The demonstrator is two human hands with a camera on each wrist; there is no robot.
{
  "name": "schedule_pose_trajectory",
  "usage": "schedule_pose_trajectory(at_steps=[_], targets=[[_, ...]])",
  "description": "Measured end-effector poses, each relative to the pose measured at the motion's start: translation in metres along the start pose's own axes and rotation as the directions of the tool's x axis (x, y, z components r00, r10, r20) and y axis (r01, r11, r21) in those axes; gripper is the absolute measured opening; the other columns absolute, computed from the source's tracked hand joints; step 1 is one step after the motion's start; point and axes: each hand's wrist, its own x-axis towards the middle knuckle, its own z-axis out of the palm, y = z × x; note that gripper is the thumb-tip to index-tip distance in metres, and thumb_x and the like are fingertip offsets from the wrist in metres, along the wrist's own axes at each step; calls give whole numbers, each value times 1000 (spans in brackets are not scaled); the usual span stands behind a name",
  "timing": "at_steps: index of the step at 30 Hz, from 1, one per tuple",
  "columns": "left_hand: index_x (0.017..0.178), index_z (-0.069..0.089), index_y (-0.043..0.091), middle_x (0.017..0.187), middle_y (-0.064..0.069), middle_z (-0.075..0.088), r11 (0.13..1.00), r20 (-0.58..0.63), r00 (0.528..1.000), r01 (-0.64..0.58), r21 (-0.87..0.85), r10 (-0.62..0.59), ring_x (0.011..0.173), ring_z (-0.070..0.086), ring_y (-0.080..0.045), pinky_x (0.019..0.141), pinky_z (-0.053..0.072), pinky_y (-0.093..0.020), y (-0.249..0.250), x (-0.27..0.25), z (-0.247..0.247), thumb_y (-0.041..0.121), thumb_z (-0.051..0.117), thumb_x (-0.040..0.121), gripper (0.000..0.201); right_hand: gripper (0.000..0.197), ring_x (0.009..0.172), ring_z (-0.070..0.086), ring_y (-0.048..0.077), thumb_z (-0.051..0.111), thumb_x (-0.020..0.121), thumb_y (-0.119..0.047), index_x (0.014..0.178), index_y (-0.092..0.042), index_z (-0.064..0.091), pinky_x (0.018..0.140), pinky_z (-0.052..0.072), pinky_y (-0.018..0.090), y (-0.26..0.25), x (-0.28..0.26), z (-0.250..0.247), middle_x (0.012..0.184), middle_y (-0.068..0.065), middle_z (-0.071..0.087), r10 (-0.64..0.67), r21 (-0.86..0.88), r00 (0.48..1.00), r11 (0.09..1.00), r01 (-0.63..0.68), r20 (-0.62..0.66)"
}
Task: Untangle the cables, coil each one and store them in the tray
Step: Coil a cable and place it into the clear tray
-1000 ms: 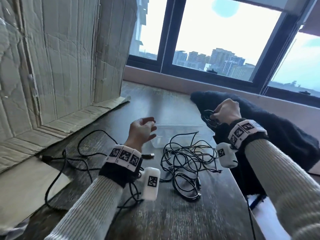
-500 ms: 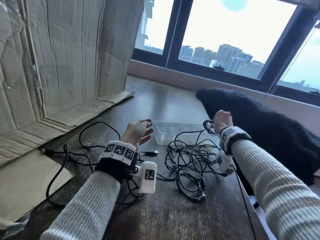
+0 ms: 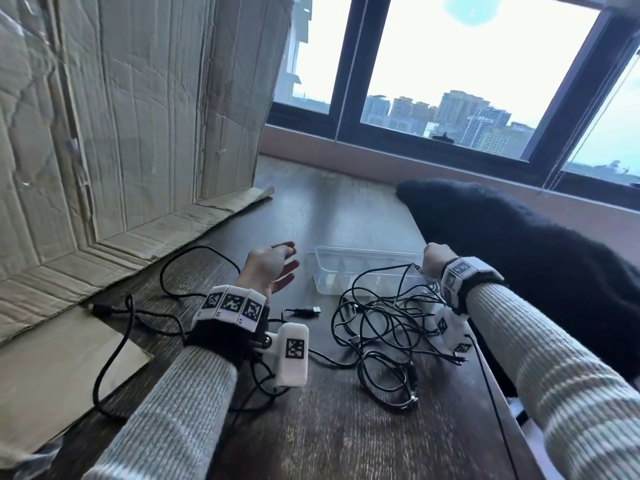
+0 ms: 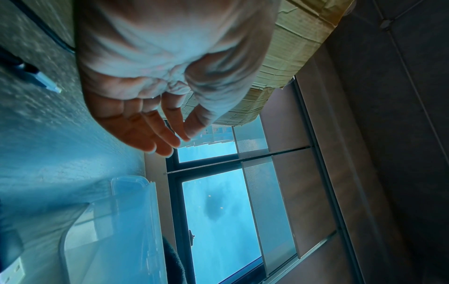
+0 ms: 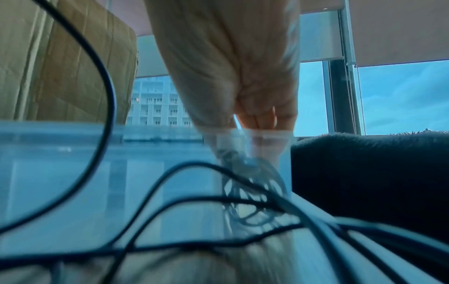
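Observation:
A clear plastic tray [image 3: 363, 251] stands on the dark wooden table. My right hand [image 3: 434, 259] is at its right end and grips a small coiled black cable [image 5: 252, 194], which hangs inside the tray behind its wall [image 5: 73, 173]. In the right wrist view the fingers [image 5: 257, 119] dip below the rim. A tangle of black cables [image 3: 381, 327] lies in front of the tray. My left hand [image 3: 273, 268] hovers open and empty just left of the tray [image 4: 136, 211], fingers [image 4: 155, 132] straight. A loose USB plug [image 3: 313, 310] lies near it.
A tall cardboard box [image 3: 121, 116] with a flap on the table fills the left side. One long black cable [image 3: 180, 265] loops along its foot. A black fleece cloth [image 3: 519, 254] covers the right side up to the window sill.
My right hand has come down and left from above the black cloth to the tray's right end, carrying the coil. My left hand has uncurled its fingers and stayed beside the tray.

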Motion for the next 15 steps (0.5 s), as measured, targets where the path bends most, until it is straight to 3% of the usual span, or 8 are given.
schedule_pose_trajectory(at_steps=[2,6,10,15], targets=[[92,64,18,96,2,65,1000,-6,1000,-4,-8,4,85,63,-12,69,49,-25,0,0,-1,13,51,95,15,30,111,59,27,54,92,-20,116,-3,60,87,48,32,-1,-3,-5,121,13,60,32,23,998,999,-33,49],[94,63,17,97,2,64,1000,2,1000,0,-8,0,85,63,-12,70,48,-25,0,-1,1,12,51,96,13,28,110,63,23,61,88,-16,113,-4,65,86,50,27,2,-4,-11,115,8,65,65,43,997,997,-67,52],[95,63,17,99,1,65,1000,6,1000,-3,-10,3,88,63,-13,69,49,-25,1,-1,1,12,51,95,13,25,107,64,30,64,81,-4,106,-3,67,87,51,32,1,3,-3,113,15,66,88,-23,995,996,-89,-51],[94,63,17,99,1,65,1000,11,1000,-5,-7,5,90,62,-14,70,49,-25,2,0,1,11,51,96,13,28,102,67,25,76,75,-10,101,-3,68,78,51,27,-1,2,-9,106,13,69,141,-41,990,989,-141,2]])
